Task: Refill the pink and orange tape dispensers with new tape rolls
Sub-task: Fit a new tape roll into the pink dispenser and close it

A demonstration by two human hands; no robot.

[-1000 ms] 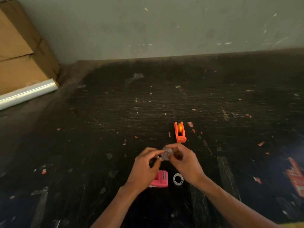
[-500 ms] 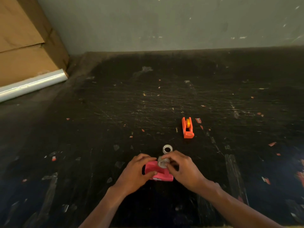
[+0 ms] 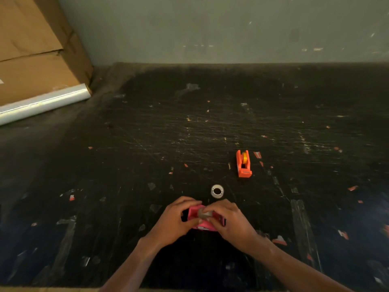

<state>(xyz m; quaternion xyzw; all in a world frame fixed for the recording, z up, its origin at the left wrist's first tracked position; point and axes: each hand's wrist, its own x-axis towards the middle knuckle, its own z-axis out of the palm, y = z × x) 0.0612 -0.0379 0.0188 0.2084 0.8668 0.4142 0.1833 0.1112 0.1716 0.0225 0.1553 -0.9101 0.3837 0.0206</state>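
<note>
The pink tape dispenser [image 3: 203, 224] rests on the dark table near the front edge, gripped from the left by my left hand [image 3: 174, 222]. My right hand [image 3: 230, 223] pinches a clear tape roll [image 3: 202, 214] at the dispenser's top opening. A bare white tape core [image 3: 217, 191] lies on the table just beyond both hands. Farther back and to the right stands the orange tape dispenser [image 3: 243, 163] with a yellow roll inside it. Fingers hide most of the pink dispenser.
The black scratched table [image 3: 147, 144] is littered with scraps of tape. A cardboard box [image 3: 35, 51] leans at the far left with a roll of clear film [image 3: 44, 102] lying against it. A grey wall [image 3: 210, 28] runs along the table's back.
Both hands came down from holding the roll in the air to the pink dispenser. My left hand took hold of the dispenser and my right hand brought the roll onto its top.
</note>
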